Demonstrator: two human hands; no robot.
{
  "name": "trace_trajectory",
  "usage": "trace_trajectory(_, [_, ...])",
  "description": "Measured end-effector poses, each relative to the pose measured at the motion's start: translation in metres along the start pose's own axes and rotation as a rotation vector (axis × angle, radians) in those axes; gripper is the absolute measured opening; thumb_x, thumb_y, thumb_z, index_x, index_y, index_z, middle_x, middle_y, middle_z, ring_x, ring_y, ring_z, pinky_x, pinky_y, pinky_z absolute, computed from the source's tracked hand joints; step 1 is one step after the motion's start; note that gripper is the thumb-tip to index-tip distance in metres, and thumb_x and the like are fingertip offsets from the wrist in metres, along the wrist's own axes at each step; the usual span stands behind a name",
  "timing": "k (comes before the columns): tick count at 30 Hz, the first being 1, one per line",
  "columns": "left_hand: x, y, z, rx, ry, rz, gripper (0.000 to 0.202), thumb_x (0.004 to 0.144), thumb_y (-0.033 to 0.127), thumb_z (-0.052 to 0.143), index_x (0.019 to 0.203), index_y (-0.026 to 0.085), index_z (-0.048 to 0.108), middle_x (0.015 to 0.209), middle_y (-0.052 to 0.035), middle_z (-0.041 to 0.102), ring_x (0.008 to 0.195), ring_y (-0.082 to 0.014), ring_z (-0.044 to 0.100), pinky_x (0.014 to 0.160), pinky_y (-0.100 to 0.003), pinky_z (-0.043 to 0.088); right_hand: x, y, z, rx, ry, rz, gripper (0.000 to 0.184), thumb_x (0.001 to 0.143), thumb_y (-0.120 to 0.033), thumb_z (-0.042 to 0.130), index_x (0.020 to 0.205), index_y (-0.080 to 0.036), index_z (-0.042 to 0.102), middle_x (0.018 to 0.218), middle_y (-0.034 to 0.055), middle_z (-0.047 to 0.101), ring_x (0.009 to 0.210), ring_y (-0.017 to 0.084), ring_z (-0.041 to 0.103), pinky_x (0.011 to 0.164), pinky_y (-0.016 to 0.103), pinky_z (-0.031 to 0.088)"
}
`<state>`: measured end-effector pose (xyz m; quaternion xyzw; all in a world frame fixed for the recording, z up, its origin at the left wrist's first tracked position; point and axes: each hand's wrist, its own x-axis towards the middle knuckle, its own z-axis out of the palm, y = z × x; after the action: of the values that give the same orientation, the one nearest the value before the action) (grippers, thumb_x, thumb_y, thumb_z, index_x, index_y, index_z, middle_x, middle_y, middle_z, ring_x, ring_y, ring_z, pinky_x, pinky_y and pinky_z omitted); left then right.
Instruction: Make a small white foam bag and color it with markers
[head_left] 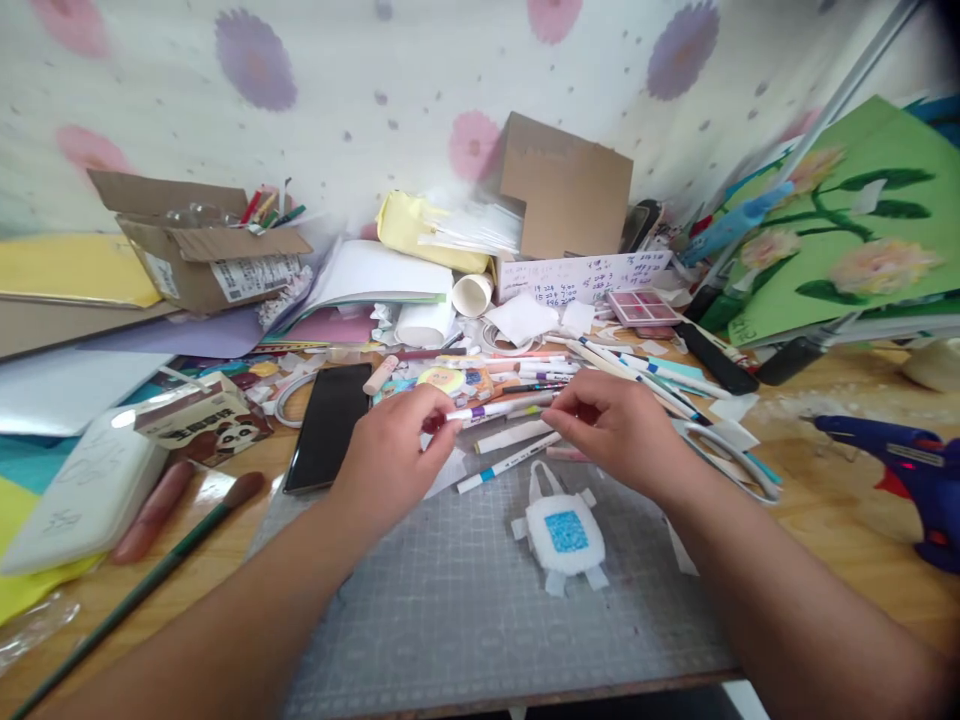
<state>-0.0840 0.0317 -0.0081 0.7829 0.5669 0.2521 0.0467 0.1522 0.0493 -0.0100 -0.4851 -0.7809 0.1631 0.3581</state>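
Left hand [397,440]: at nine o'clock from the purple marker [501,407], closed to a thumb-and-forefinger pinch on its nine-o'clock end.
Right hand [619,430]: at three o'clock, curled, with thumb and fingertips drawn nearly together by the other end; cannot tell whether gripping it or just beside it.
Purple marker: between both hands, nearly level, purple band toward nine o'clock; cannot tell whether lifted fully off the things beneath.
Handling: probably light, stiff and fairly sturdy, with a smooth barrel apt to roll or slip under a loose pinch.
Best hold: around mid-barrel, by the look of it, with thumb and two fingers; otherwise lightly at both ends, with no need to squeeze.
Blue marker [510,462]: at six o'clock, just beside, slanting up toward two.
White pad [566,532]: at five o'clock, flat on the mat [420,600], with a blue square in the middle and a loop at its own eleven o'clock.
Pen pile [615,365]: from twelve round to two o'clock, loosely heaped.
Phone [328,428]: at nine o'clock, dark-screened, near the fingers.
Carton [206,425]: farther out at nine, panda-printed.
Brush [172,560]: at eight, bristles toward the phone.
Palette [643,308]: at two, pink, behind the pens.
Glue gun [885,450]: well out at three, nozzle toward nine.
Box [202,265]: far off at ten, open-flapped.
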Motion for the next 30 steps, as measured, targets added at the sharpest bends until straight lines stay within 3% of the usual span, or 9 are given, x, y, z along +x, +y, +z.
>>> trace_trajectory(4, [-0.012,0.006,0.004,-0.347,0.099,-0.01,0.005,0.083,0.026,0.06,0.083,0.021,0.059,0.078,0.0014,0.067,0.074,-0.0162,0.063,0.068,-0.027,0.047,-0.014,-0.013,-0.005,0.091,-0.06,0.004,0.027,0.08,-0.032,0.065,0.058,-0.017,0.059,0.057,0.0003,0.055,0.054,0.013,0.048,0.052,0.027,0.034])
trace_trajectory(6, [-0.017,0.009,0.011,-0.525,0.061,0.101,0.004,0.082,0.022,0.063,0.082,0.021,0.059,0.08,0.001,0.067,0.075,-0.0156,0.064,0.07,-0.027,0.049,-0.025,-0.019,-0.004,0.299,-0.115,0.062,0.023,0.079,-0.039,0.067,0.074,-0.017,0.064,0.063,0.001,0.057,0.058,0.013,0.049,0.053,0.026,0.037])
trace_trajectory(8, [-0.022,0.013,0.016,-0.661,0.021,0.205,0.008,0.081,0.015,0.063,0.083,0.021,0.058,0.081,0.001,0.065,0.077,-0.0146,0.064,0.071,-0.026,0.05,-0.037,-0.023,-0.002,0.61,-0.168,0.168,0.034,0.077,-0.046,0.068,0.093,-0.017,0.064,0.066,0.0002,0.059,0.057,0.013,0.05,0.051,0.024,0.039])
trace_trajectory(12, [-0.029,0.02,0.018,-0.814,-0.057,0.3,0.015,0.082,0.01,0.059,0.087,0.023,0.055,0.084,0.0008,0.064,0.078,-0.0136,0.063,0.071,-0.026,0.05,-0.054,-0.022,0.007,0.952,-0.149,0.285,0.036,0.078,-0.049,0.068,0.095,-0.017,0.066,0.063,-0.0001,0.063,0.051,0.009,0.051,0.047,0.019,0.039])
trace_trajectory(15, [-0.031,0.026,0.017,-0.758,-0.139,0.323,0.013,0.083,0.011,0.058,0.088,0.022,0.054,0.081,0.0014,0.063,0.072,-0.0123,0.061,0.067,-0.023,0.048,-0.062,-0.019,0.013,1.056,-0.138,0.306,0.028,0.083,-0.044,0.065,0.093,-0.018,0.07,0.059,-0.0001,0.065,0.047,0.008,0.052,0.044,0.017,0.039])
trace_trajectory(18, [-0.029,0.033,0.018,-0.632,-0.142,0.344,0.008,0.083,0.022,0.062,0.088,0.02,0.056,0.074,0.0013,0.062,0.064,-0.0113,0.056,0.059,-0.02,0.044,-0.064,-0.02,0.014,1.078,-0.154,0.286,0.017,0.083,-0.036,0.067,0.086,-0.019,0.071,0.061,0.0,0.067,0.05,0.007,0.054,0.048,0.017,0.043])
trace_trajectory(22, [-0.026,0.038,0.02,-0.552,-0.095,0.431,0.034,0.093,0.043,0.048,0.078,0.017,0.062,0.064,-0.0003,0.059,0.058,-0.0113,0.052,0.055,-0.02,0.038,-0.064,-0.021,0.013,1.018,-0.142,0.224,0.01,0.081,-0.029,0.069,0.083,-0.02,0.071,0.063,-0.0013,0.066,0.054,0.008,0.055,0.052,0.017,0.044])
trace_trajectory(25, [-0.025,0.04,0.02,-0.505,-0.093,0.445,0.045,0.096,0.046,0.038,0.074,0.015,0.064,0.06,-0.0004,0.057,0.056,-0.0109,0.05,0.054,-0.02,0.037,-0.066,-0.019,0.013,0.986,-0.133,0.232,0.009,0.084,-0.028,0.067,0.081,-0.02,0.07,0.064,-0.0015,0.066,0.055,0.008,0.055,0.053,0.017,0.044])
trace_trajectory(30, [-0.026,0.041,0.017,-0.468,-0.088,0.415,0.046,0.096,0.045,0.039,0.073,0.014,0.064,0.059,0.0,0.057,0.055,-0.0103,0.051,0.053,-0.019,0.037,-0.07,-0.015,0.015,1.03,-0.134,0.259,0.009,0.085,-0.027,0.066,0.085,-0.02,0.071,0.068,-0.0003,0.069,0.057,0.009,0.06,0.054,0.019,0.048])
